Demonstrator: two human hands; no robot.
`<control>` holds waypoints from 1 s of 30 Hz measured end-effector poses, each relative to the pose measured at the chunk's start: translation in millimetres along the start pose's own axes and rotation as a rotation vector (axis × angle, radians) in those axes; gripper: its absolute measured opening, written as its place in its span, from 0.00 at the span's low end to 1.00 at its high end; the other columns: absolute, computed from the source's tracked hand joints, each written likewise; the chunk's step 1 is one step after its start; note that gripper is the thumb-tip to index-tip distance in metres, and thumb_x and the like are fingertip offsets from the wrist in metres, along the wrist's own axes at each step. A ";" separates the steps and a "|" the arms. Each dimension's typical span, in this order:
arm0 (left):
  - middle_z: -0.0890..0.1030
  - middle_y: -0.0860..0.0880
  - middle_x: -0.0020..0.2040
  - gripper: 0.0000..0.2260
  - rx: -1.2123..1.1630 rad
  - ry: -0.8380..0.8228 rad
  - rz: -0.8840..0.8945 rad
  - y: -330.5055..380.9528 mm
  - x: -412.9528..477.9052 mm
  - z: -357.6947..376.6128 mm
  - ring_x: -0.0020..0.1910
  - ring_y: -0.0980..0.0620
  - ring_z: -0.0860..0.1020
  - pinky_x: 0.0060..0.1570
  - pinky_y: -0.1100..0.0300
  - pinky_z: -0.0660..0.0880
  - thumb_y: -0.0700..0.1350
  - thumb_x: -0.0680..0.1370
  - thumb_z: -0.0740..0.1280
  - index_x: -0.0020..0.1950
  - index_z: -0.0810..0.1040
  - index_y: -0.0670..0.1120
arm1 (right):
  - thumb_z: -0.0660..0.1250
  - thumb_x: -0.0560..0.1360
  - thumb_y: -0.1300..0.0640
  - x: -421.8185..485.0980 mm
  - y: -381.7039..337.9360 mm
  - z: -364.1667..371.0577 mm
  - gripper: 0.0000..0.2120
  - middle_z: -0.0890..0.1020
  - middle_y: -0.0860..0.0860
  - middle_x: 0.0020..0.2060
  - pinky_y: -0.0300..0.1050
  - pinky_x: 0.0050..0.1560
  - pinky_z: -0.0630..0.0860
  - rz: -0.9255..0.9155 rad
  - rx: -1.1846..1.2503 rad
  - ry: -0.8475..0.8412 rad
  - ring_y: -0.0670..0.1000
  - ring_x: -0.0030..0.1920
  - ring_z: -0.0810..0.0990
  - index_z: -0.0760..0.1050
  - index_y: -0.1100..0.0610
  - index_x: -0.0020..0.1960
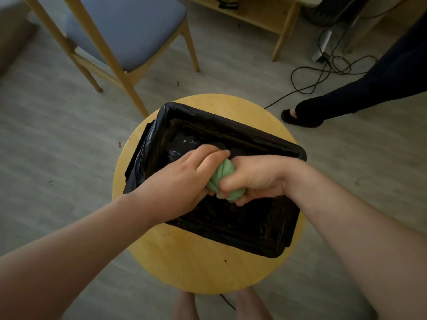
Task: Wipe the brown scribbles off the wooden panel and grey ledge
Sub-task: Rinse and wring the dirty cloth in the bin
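A twisted green cloth (223,179) is held between both hands over a black basin (233,132) lined with a black plastic bag. My left hand (184,174) grips the cloth's left end, fingers curled around it. My right hand (254,179) grips the right end from the other side. The cloth is wrung into a tight spiral. Dark water glints inside the basin near its far left corner. The wooden panel and grey ledge are not in view.
The basin stands on a round yellow wooden stool (196,269). A wooden chair with a blue seat (129,31) is at the back left. Another person's dark-trousered leg and foot (307,112) stand at the right, near black cables (323,75) on the grey floor.
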State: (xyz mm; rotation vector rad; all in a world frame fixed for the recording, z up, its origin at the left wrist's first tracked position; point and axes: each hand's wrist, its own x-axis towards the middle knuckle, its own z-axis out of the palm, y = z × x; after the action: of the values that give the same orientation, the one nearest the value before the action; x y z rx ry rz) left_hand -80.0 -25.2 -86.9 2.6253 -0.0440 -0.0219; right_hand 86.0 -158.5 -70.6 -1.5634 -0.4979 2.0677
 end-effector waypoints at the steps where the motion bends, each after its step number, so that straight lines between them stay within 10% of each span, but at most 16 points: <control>1: 0.67 0.46 0.72 0.36 0.014 -0.015 0.035 -1.8 -0.6 -0.1 0.68 0.48 0.73 0.62 0.62 0.72 0.44 0.78 0.72 0.81 0.59 0.45 | 0.67 0.77 0.67 -1.7 0.0 -0.6 0.13 0.80 0.58 0.48 0.41 0.42 0.79 0.010 0.065 -0.024 0.52 0.46 0.81 0.76 0.65 0.61; 8: 0.73 0.46 0.60 0.34 0.349 -0.177 -0.035 3.3 12.0 -2.0 0.48 0.48 0.80 0.41 0.55 0.81 0.45 0.79 0.69 0.80 0.57 0.44 | 0.76 0.75 0.55 2.1 -2.2 16.3 0.08 0.73 0.50 0.34 0.41 0.27 0.59 0.068 -0.157 0.064 0.46 0.29 0.68 0.80 0.56 0.51; 15: 0.75 0.50 0.43 0.03 0.296 -0.405 -0.333 8.3 27.9 -4.1 0.40 0.46 0.77 0.39 0.53 0.75 0.41 0.80 0.64 0.51 0.73 0.48 | 0.72 0.70 0.53 21.1 4.5 38.4 0.08 0.79 0.49 0.29 0.45 0.29 0.75 -0.114 -0.976 0.571 0.50 0.31 0.79 0.75 0.53 0.36; 19: 0.73 0.51 0.36 0.11 0.147 -0.546 -0.394 6.9 34.8 4.2 0.33 0.52 0.73 0.35 0.57 0.73 0.43 0.78 0.65 0.36 0.69 0.50 | 0.69 0.76 0.54 24.7 17.7 38.5 0.06 0.76 0.49 0.36 0.47 0.31 0.69 -0.256 -1.193 0.769 0.57 0.36 0.77 0.72 0.53 0.47; 25: 0.69 0.47 0.27 0.09 -0.675 -0.729 -0.852 7.9 35.9 -3.0 0.24 0.49 0.66 0.25 0.62 0.64 0.36 0.68 0.70 0.33 0.71 0.43 | 0.78 0.66 0.62 26.8 43.0 35.7 0.15 0.76 0.54 0.30 0.39 0.25 0.52 -0.534 -1.385 0.927 0.57 0.24 0.76 0.72 0.57 0.41; 30: 0.80 0.49 0.47 0.17 -0.244 -0.387 -0.525 15.0 24.2 3.3 0.41 0.47 0.81 0.34 0.59 0.77 0.46 0.74 0.72 0.59 0.71 0.46 | 0.70 0.73 0.53 18.2 31.4 31.2 0.11 0.77 0.48 0.34 0.45 0.29 0.66 -0.299 -1.077 0.795 0.55 0.36 0.81 0.68 0.52 0.41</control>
State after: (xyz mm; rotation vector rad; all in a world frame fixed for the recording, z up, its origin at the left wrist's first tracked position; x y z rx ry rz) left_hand -56.2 -40.7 -82.5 2.2815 0.4821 -0.6700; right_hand 46.8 -173.0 -93.9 -2.4569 -1.5168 0.7532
